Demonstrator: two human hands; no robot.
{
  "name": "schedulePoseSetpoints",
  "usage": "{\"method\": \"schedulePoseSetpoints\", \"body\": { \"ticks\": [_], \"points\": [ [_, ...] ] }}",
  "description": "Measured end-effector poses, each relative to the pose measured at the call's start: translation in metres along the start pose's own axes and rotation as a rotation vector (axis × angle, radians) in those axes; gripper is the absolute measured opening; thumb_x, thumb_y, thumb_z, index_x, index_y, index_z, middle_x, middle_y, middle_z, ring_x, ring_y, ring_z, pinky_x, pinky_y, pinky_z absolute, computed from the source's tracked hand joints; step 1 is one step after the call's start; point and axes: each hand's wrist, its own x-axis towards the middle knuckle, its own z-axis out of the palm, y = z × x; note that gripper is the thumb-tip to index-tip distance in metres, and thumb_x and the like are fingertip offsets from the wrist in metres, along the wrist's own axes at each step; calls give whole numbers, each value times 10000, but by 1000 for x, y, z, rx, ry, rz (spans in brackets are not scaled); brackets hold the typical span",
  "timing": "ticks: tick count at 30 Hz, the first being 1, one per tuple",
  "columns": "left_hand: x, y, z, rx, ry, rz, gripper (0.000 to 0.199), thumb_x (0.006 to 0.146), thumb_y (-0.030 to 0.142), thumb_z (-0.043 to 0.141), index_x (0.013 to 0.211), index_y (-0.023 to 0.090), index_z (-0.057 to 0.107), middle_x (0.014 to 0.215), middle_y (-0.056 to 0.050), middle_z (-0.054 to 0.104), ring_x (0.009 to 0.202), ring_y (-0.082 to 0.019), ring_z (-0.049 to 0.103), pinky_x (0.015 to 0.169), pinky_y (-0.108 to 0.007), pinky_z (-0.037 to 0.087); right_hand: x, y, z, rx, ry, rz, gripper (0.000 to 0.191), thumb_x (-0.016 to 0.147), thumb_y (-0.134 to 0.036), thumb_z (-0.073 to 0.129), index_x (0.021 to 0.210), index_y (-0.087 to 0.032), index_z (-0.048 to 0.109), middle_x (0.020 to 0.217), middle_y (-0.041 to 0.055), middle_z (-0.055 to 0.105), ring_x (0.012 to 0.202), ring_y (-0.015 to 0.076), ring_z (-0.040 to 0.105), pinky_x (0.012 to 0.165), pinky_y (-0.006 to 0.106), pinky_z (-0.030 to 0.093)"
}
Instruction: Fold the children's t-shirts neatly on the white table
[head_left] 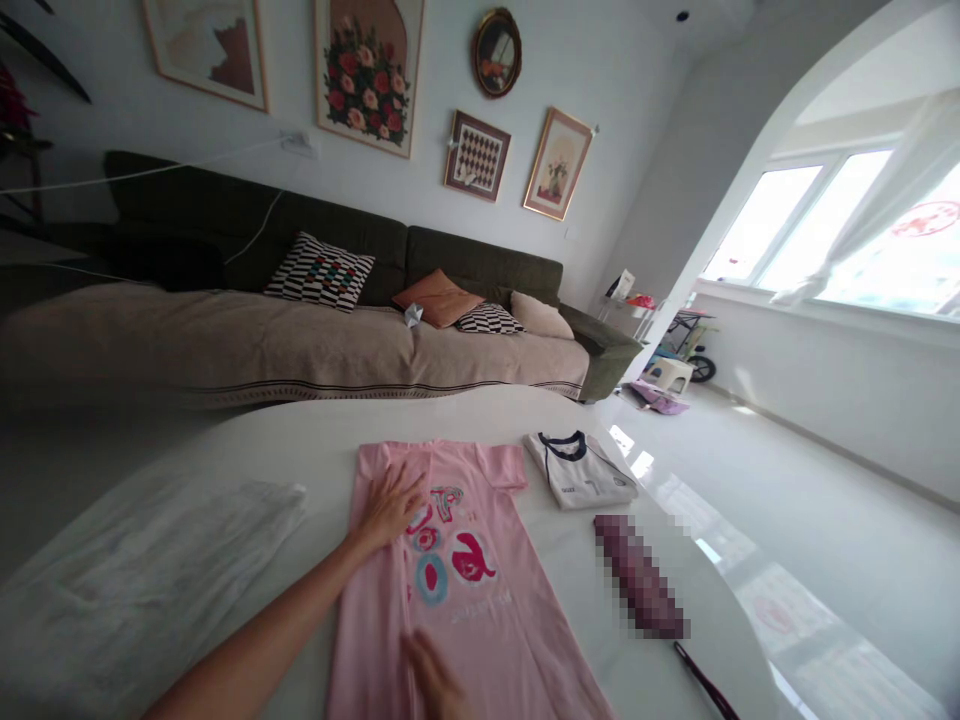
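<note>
One pink garment (487,640), left hand (390,506) atop, right hand (433,675) blurred

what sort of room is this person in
It looks like a living room in a home: a long dark sofa with a beige throw stands against the far wall, framed pictures such as the rose print hang above it, and a low white table sits in front.

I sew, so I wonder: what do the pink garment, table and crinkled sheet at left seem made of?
Pink garment: matte, probably knit fabric, judging by its soft creases. Table: smooth white top; stone or lacquer, can't tell. Crinkled sheet: likely thin plastic, looking translucent and wrinkled.
</note>
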Motion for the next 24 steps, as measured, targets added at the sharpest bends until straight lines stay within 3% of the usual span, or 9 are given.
{"method": "schedulePoseSetpoints", "body": {
  "ticks": [2, 4, 6, 9, 12, 16, 18, 21, 24],
  "points": [
    [-6, 5, 3, 0, -19, 6, 493, 860, 485, 347, 1337, 361, 334, 1464, -35, 260, 1333, -354, 155, 1023, -568, 147, 40, 34, -50, 25, 80, 104, 471, 766, -285, 533, 1217, -153, 505, 1198, 113, 580, 1093, 200, 549, 899, 299, 445],
    [-10, 5, 4, 1, -31, 10, 490, 859, 503, 341, 1332, 374, 337, 1460, -36, 270, 1329, -364, 164, 1018, -577, 146, 87, 74, -97, -13, 197, 421, 353, 774, -295, 509, 1079, -132, 586, 1059, 113, 648, 916, 180, 628, 824, 273, 467],
    [-13, 4, 5, 0, -36, 26, 481, 863, 515, 324, 1328, 393, 331, 1462, -23, 264, 1335, -356, 148, 1022, -571, 139, 130, 112, -129, -58, 262, 561, 356, 804, -314, 455, 1027, -74, 592, 987, 166, 651, 882, 223, 632, 778, 318, 464],
    [-15, 0, 5, -20, -56, 82, 476, 869, 538, 290, 1329, 418, 307, 1466, -10, 252, 1343, -337, 128, 1031, -562, 126, 169, 153, -140, -65, 264, 706, 312, 787, -368, 511, 803, -76, 620, 757, 141, 656, 822, 260, 630, 697, 329, 452],
    [-15, -2, 7, -46, -79, 120, 480, 871, 559, 255, 1331, 427, 290, 1471, -6, 236, 1347, -325, 119, 1037, -558, 116, 181, 173, -127, -9, 198, 792, 264, 781, -380, 581, 739, -119, 593, 687, 30, 621, 687, 161, 606, 634, 292, 461],
    [-11, -4, 10, -46, -77, 124, 495, 870, 569, 239, 1341, 419, 272, 1474, -12, 228, 1349, -322, 108, 1040, -561, 113, 187, 173, -118, 90, 171, 784, 239, 848, -363, 526, 917, -139, 577, 864, 5, 606, 693, 95, 573, 622, 267, 491],
    [-10, -4, 11, -40, -70, 124, 497, 869, 569, 245, 1342, 420, 269, 1472, -8, 236, 1348, -321, 121, 1036, -566, 121, 195, 165, -123, 124, 185, 727, 205, 847, -323, 529, 906, -132, 575, 826, 2, 603, 665, 91, 567, 599, 253, 485],
    [-11, -4, 12, -30, -53, 130, 490, 867, 564, 264, 1335, 421, 286, 1469, 1, 248, 1343, -319, 145, 1033, -564, 137, 211, 141, -131, 120, 228, 599, 90, 799, -167, 523, 851, -117, 577, 724, -1, 587, 618, 97, 553, 595, 242, 458],
    [-13, -3, 11, -20, -33, 138, 484, 872, 553, 266, 1336, 417, 290, 1465, -4, 261, 1339, -311, 166, 1035, -551, 141, 226, 100, -123, 53, 278, 432, 197, 727, -61, 449, 860, -118, 583, 813, 50, 586, 727, 129, 547, 686, 253, 426]
  ]
}}
